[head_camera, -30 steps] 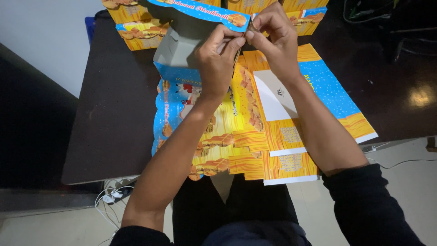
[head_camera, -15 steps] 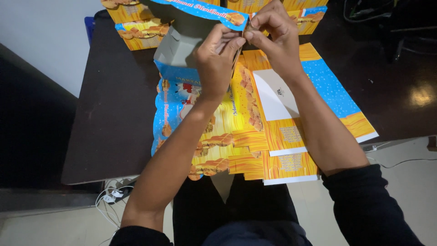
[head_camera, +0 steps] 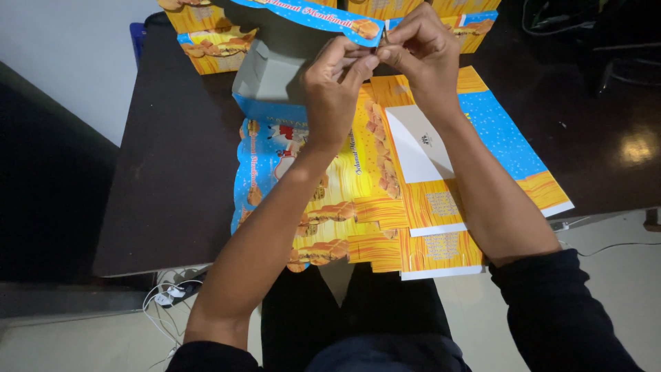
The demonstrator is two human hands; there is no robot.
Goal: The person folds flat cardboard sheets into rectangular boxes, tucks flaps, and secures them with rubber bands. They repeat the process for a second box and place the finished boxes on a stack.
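Packing workroom: flat printed cartons (head_camera: 413,207) stacked on dark table (head_camera: 172,172).

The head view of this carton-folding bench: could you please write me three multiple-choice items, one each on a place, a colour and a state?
1. Where does the stack of flat carton blanks lie?
A. on the dark table
B. on the floor
C. on a chair

2. Which colours cover the blanks' printed faces?
A. red and black
B. orange-yellow and blue
C. green and white

3. How is the blue carton flap held?
A. lying loose
B. under one palm
C. pinched by the left hand and right hand

Answers:
1 A, the stack rests on the tabletop and overhangs its near edge.
2 B, wood-grain orange-yellow and speckled blue show.
3 C, both hands' fingertips meet at the flap's end.
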